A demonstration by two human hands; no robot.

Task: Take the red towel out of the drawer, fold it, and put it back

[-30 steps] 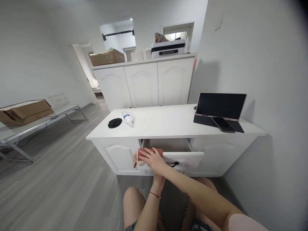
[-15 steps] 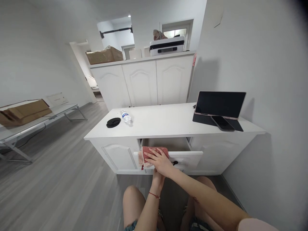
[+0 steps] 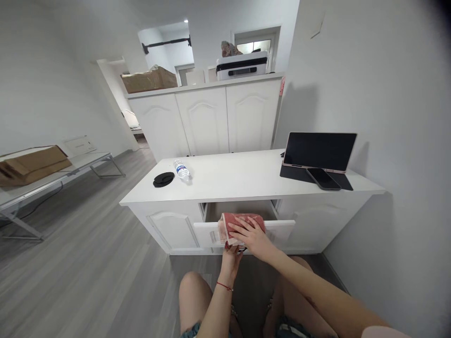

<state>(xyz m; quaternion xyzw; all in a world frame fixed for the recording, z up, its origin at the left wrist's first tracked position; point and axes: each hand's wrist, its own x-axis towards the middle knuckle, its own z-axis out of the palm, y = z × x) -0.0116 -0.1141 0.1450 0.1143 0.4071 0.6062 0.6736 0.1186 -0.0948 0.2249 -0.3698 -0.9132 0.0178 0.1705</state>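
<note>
Wiping has advanced rightward along the open drawer front [image 3: 275, 228]: right hand [image 3: 252, 237] presses the red cloth [image 3: 243, 220] flat; left hand [image 3: 230, 253] beneath, grip indeterminate.

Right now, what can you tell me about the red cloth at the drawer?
The red cloth is a soft, folded piece of fabric, dusty red on top with a paler, cream-pink layer showing at its left edge. It lies draped over the top edge of the open white drawer, partly hanging down the drawer front. The right hand presses flat on it from above, fingers spread. The left hand reaches up beneath it, mostly hidden, near the drawer's dark handle. Its full size and any pattern cannot be made out.
</note>
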